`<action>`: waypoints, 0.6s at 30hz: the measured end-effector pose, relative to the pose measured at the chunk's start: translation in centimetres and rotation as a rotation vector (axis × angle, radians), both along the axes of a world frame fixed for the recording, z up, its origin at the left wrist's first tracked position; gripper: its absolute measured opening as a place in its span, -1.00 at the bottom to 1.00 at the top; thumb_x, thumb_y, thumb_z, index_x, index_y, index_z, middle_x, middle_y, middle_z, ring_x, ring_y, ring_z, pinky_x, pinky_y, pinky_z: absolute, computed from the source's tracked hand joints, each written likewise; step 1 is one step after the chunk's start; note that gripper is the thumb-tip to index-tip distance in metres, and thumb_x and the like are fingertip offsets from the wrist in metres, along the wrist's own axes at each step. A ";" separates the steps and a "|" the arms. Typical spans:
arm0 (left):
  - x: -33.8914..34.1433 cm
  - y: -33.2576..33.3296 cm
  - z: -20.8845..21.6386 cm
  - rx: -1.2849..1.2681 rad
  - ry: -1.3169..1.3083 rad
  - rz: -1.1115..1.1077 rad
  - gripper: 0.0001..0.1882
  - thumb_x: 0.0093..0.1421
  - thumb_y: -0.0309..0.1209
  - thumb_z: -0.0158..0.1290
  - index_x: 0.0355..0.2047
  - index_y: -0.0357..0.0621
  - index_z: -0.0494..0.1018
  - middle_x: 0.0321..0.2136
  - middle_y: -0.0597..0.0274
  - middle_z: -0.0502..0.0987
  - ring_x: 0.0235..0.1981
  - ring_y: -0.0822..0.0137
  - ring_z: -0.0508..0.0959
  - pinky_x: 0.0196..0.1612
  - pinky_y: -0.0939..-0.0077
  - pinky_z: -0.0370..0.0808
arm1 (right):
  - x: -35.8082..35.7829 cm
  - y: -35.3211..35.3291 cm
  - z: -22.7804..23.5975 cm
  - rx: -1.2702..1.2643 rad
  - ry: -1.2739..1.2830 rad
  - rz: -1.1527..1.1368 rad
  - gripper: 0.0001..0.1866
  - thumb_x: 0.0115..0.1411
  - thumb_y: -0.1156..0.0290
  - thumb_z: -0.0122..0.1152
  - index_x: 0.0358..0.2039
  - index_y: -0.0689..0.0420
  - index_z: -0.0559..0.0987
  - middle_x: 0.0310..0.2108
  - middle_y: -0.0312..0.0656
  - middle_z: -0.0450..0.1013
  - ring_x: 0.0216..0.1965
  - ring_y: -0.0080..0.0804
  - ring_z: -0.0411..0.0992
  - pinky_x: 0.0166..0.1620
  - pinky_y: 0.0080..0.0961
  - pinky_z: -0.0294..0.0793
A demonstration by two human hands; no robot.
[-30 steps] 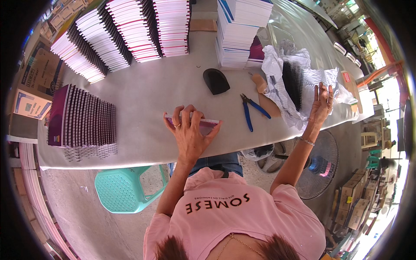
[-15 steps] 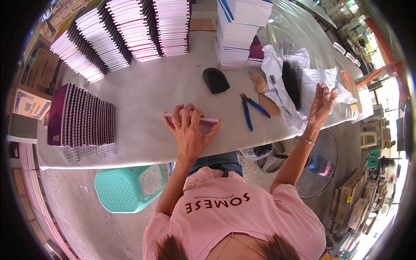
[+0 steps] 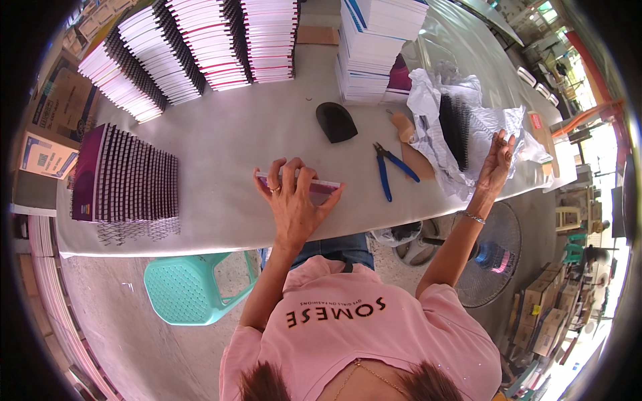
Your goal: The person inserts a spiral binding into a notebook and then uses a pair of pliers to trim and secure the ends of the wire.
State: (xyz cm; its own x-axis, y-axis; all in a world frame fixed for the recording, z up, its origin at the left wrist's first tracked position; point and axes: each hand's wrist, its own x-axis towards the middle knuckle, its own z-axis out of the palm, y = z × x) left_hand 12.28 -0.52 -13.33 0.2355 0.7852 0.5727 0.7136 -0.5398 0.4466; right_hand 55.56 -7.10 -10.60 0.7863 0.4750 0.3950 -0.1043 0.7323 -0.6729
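Note:
My left hand [image 3: 294, 207] is closed over a purple-covered book [image 3: 326, 184], seen nearly edge-on at the table's front. Thumb and fingers grip its two ends. To the right, my right hand [image 3: 495, 164] is raised beside crumpled white paper [image 3: 426, 130], fingers curled together; whatever they may hold is too small to make out. On that paper lies a bundle of black binding wires [image 3: 455, 132]. Between my hands rest blue-handled cutters [image 3: 394, 171], jaws pointing away from me, and a black, round-topped object [image 3: 336, 123] behind them.
Wire-bound purple books [image 3: 127, 177] are stacked at the left. Several tall stacks of bound books [image 3: 210, 43] stand at the back left. A stack of loose, unbound books [image 3: 374, 53] rises at the back centre. A green stool [image 3: 184, 291] and a fan [image 3: 498, 260] stand below the table edge.
My right hand's fingers have drawn closer together beside the paper. My left hand keeps its grip on the book. The view has shifted slightly.

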 end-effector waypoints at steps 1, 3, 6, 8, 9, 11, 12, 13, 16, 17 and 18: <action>0.0 0.0 0.0 0.003 -0.003 -0.002 -0.50 -0.18 -0.10 0.40 -0.34 0.01 0.37 -0.12 0.29 0.33 0.07 0.09 0.27 0.20 -0.15 0.00 | -0.4 0.0 0.3 -0.033 0.001 -0.053 -0.41 0.24 0.69 0.07 0.26 0.42 0.14 -0.18 -0.08 0.46 0.15 -0.15 0.37 0.35 -0.23 0.25; 0.0 0.0 -0.1 0.010 -0.012 -0.007 -0.49 -0.18 -0.10 0.40 -0.34 0.01 0.37 -0.12 0.29 0.33 0.08 0.09 0.26 0.20 -0.15 -0.01 | -0.1 -0.4 0.2 -0.012 -0.088 -0.030 -0.39 0.24 0.71 0.04 0.28 0.42 0.11 -0.22 -0.11 0.45 0.15 -0.16 0.38 0.35 -0.23 0.26; 0.2 0.1 -0.1 0.005 -0.003 -0.007 -0.48 -0.18 -0.09 0.40 -0.33 0.02 0.37 -0.11 0.29 0.33 0.08 0.10 0.26 0.21 -0.15 -0.01 | -0.2 -0.8 0.5 -0.040 -0.110 -0.077 -0.38 0.23 0.73 0.03 0.29 0.42 0.10 -0.27 -0.14 0.44 0.13 -0.16 0.39 0.34 -0.23 0.26; 0.1 0.1 -0.2 0.012 -0.002 -0.005 -0.48 -0.18 -0.08 0.40 -0.33 0.02 0.37 -0.11 0.29 0.33 0.08 0.10 0.25 0.21 -0.15 -0.01 | -0.5 -0.7 0.7 -0.049 -0.114 -0.099 -0.38 0.23 0.74 0.02 0.29 0.42 0.11 -0.30 -0.17 0.43 0.12 -0.15 0.40 0.34 -0.23 0.26; 0.1 0.1 -0.2 0.016 -0.002 -0.007 -0.48 -0.18 -0.08 0.40 -0.33 0.02 0.37 -0.11 0.29 0.33 0.08 0.10 0.25 0.21 -0.16 -0.01 | -0.4 -0.8 0.6 -0.038 -0.131 -0.096 -0.38 0.22 0.74 0.02 0.29 0.42 0.11 -0.31 -0.18 0.42 0.11 -0.15 0.40 0.34 -0.24 0.26; 0.1 0.1 -0.3 0.020 -0.005 -0.005 -0.48 -0.18 -0.08 0.40 -0.33 0.02 0.37 -0.11 0.29 0.33 0.08 0.09 0.26 0.21 -0.16 -0.02 | -0.2 -0.9 0.5 -0.037 -0.130 -0.102 -0.37 0.22 0.75 0.02 0.29 0.40 0.11 -0.33 -0.19 0.41 0.11 -0.14 0.40 0.34 -0.22 0.26; 0.1 0.1 -0.3 0.022 -0.006 -0.002 -0.48 -0.18 -0.08 0.40 -0.33 0.02 0.37 -0.11 0.29 0.33 0.08 0.09 0.26 0.21 -0.16 -0.02 | -0.2 -0.9 0.6 -0.048 -0.111 -0.111 -0.36 0.21 0.76 0.02 0.30 0.38 0.11 -0.34 -0.19 0.41 0.12 -0.13 0.39 0.34 -0.19 0.25; 0.1 0.1 -0.3 0.021 -0.002 -0.002 -0.48 -0.18 -0.08 0.40 -0.33 0.02 0.37 -0.11 0.28 0.33 0.08 0.09 0.26 0.21 -0.16 -0.02 | -0.4 -0.9 0.7 -0.059 -0.093 -0.119 -0.36 0.21 0.76 0.02 0.30 0.37 0.11 -0.34 -0.18 0.40 0.12 -0.13 0.39 0.34 -0.17 0.25; 0.1 0.1 -0.3 0.022 0.005 -0.003 -0.47 -0.18 -0.07 0.40 -0.33 0.02 0.37 -0.11 0.28 0.33 0.08 0.09 0.26 0.20 -0.15 -0.01 | 0.0 -1.5 0.4 0.056 -0.143 -0.046 -0.35 0.21 0.73 0.04 0.31 0.31 0.11 -0.27 -0.16 0.37 0.03 -0.15 0.44 0.34 -0.09 0.24; 0.2 0.1 -0.3 0.026 0.003 -0.006 -0.47 -0.18 -0.07 0.40 -0.33 0.02 0.37 -0.12 0.28 0.34 0.08 0.09 0.26 0.20 -0.15 -0.01 | 0.2 -1.9 0.4 0.153 -0.052 0.062 -0.35 0.22 0.71 0.05 0.31 0.30 0.12 -0.23 -0.15 0.36 -0.01 -0.18 0.44 0.33 -0.09 0.25; 0.2 0.1 -0.3 0.028 0.005 -0.004 -0.47 -0.18 -0.07 0.40 -0.33 0.02 0.37 -0.12 0.28 0.34 0.08 0.09 0.26 0.19 -0.15 -0.01 | -0.1 -2.1 0.9 0.247 0.042 0.173 -0.36 0.22 0.69 0.06 0.31 0.29 0.12 -0.19 -0.14 0.36 -0.04 -0.20 0.44 0.32 -0.09 0.26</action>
State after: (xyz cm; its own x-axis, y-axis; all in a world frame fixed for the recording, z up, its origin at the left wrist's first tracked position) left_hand 12.47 -0.39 -13.63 0.2420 0.7677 0.5933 0.7135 -0.5552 0.4274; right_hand 55.45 -9.25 -9.68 0.7205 0.4966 0.4840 -0.2657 0.8424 -0.4688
